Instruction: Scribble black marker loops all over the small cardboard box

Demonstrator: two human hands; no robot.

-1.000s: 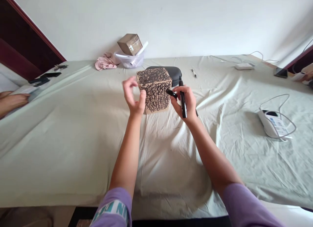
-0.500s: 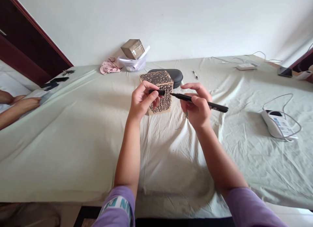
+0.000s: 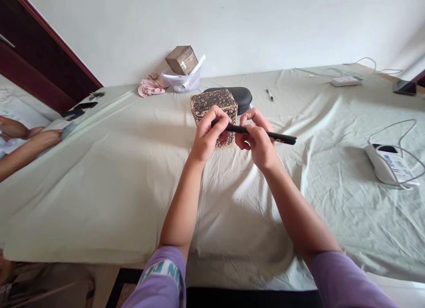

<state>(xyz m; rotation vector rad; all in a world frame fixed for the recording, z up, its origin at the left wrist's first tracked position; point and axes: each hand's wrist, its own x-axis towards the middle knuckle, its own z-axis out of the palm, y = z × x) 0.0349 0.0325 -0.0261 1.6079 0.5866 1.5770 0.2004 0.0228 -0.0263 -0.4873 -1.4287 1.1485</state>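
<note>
Both my hands hold a long black marker (image 3: pixel 268 136) level in front of a cardboard box (image 3: pixel 212 102) covered in black scribbled loops. My left hand (image 3: pixel 209 133) is shut around the marker's left end, where its black cap sits against the barrel. My right hand (image 3: pixel 257 142) grips the barrel, with the far end sticking out to the right. The box stands upright behind my hands, and they hide most of its front face. I cannot tell whether they touch it.
The pale green sheet (image 3: pixel 99 197) has a black case (image 3: pixel 244 98) behind the box. Farther back are a plastic tub (image 3: pixel 181 82) holding a small carton (image 3: pixel 182 60), a pink cloth (image 3: pixel 152 86) and a loose pen (image 3: pixel 270 94). A white corded device (image 3: pixel 390 164) lies right; a person's hands (image 3: pixel 46 139) show left.
My hands have moved together. The cap in my left hand, apart from the marker's tip before, now meets the barrel. The view has shifted slightly.
</note>
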